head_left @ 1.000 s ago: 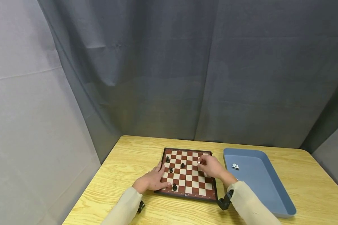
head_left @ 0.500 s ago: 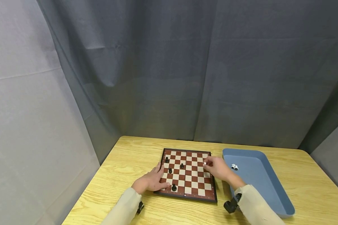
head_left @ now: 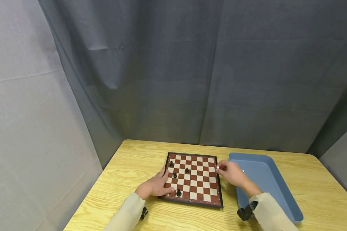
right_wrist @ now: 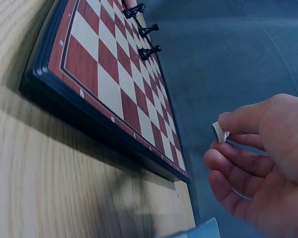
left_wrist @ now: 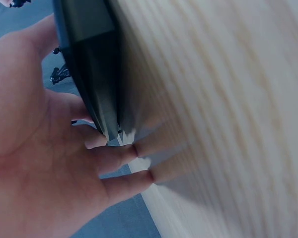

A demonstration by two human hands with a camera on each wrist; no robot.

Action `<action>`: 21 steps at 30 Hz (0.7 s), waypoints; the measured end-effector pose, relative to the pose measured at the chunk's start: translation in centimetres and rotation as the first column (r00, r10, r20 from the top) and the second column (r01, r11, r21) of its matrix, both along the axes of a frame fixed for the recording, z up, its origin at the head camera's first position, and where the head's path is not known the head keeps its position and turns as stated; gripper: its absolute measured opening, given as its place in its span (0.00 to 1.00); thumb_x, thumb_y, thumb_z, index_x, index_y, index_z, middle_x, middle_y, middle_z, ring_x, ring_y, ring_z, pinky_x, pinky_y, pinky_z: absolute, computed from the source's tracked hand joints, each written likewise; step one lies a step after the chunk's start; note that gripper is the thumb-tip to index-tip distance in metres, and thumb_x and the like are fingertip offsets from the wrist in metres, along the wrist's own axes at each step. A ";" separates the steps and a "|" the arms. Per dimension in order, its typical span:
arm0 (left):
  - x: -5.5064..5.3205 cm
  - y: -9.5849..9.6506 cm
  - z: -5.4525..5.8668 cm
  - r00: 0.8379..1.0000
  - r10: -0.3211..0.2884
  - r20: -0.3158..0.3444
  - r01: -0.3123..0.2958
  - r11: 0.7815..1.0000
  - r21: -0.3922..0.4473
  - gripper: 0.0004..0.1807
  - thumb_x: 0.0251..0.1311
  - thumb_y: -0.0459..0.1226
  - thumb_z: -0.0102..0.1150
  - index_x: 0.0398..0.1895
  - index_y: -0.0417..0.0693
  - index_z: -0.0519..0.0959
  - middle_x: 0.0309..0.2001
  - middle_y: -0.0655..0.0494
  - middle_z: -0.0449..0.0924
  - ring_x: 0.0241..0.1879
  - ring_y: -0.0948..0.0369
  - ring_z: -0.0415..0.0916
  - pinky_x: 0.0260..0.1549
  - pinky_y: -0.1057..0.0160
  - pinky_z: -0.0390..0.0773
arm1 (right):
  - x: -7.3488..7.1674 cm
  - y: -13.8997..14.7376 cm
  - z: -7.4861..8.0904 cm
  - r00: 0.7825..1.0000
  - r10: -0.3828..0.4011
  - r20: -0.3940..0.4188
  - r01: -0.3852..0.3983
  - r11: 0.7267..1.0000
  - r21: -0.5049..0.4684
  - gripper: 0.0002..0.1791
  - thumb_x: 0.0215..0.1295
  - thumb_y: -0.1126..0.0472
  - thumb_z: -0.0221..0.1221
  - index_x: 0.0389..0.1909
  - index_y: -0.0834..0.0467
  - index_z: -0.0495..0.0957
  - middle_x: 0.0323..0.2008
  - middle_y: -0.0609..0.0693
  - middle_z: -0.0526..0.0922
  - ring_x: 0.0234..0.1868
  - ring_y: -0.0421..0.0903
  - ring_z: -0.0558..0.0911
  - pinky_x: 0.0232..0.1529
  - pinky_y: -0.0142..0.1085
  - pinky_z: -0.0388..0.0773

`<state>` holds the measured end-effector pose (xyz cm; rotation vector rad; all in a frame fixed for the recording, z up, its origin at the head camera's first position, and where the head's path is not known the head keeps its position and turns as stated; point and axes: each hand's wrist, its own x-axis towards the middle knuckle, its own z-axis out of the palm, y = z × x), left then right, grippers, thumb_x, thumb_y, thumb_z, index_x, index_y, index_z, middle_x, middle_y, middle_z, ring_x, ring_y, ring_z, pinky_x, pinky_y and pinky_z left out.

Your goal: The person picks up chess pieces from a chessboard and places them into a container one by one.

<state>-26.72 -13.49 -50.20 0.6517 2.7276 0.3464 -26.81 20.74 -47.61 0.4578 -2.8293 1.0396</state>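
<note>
while left hand (head_left: 155, 185), spread, touches chessboard (head_left: 201, 179), white piece (right_wrist: 221, 133) sits pinched in right hand (head_left: 232, 174)

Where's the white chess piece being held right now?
In the head view, the white piece is right of centre, pinched by the right hand, near the chessboard's right edge.

The table (head_left: 133, 166) and chessboard (head_left: 200, 181) are viewed by the head camera from above, facing forward and down, from farther back. The left hand (left_wrist: 42, 163) is viewed at close range by its wrist camera, aimed along it past the chessboard's side; the right hand (right_wrist: 280, 158) is viewed likewise, the chessboard's checkered top being shared with the head view.
</note>
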 end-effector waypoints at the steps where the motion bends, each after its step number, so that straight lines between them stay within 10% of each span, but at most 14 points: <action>1: 0.0 0.0 0.0 1.000 0.001 -0.001 -0.001 1.000 0.000 0.50 0.62 0.64 0.46 0.75 0.40 0.45 0.74 0.42 0.34 0.70 0.45 0.46 0.61 0.46 0.60 | 0.0 0.2 0.0 1.000 0.000 -0.006 0.000 1.000 -0.004 0.04 0.64 0.64 0.59 0.35 0.60 0.79 0.29 0.45 0.79 0.31 0.41 0.77 0.32 0.38 0.74; 21: -0.4 -0.1 -0.5 1.000 0.006 0.009 -0.006 1.000 0.003 0.50 0.61 0.64 0.46 0.75 0.41 0.45 0.75 0.43 0.35 0.71 0.47 0.45 0.62 0.47 0.59 | 0.9 3.5 0.1 0.998 -0.067 0.001 0.067 0.998 -0.017 0.04 0.64 0.64 0.59 0.35 0.61 0.79 0.30 0.48 0.79 0.32 0.43 0.77 0.31 0.38 0.74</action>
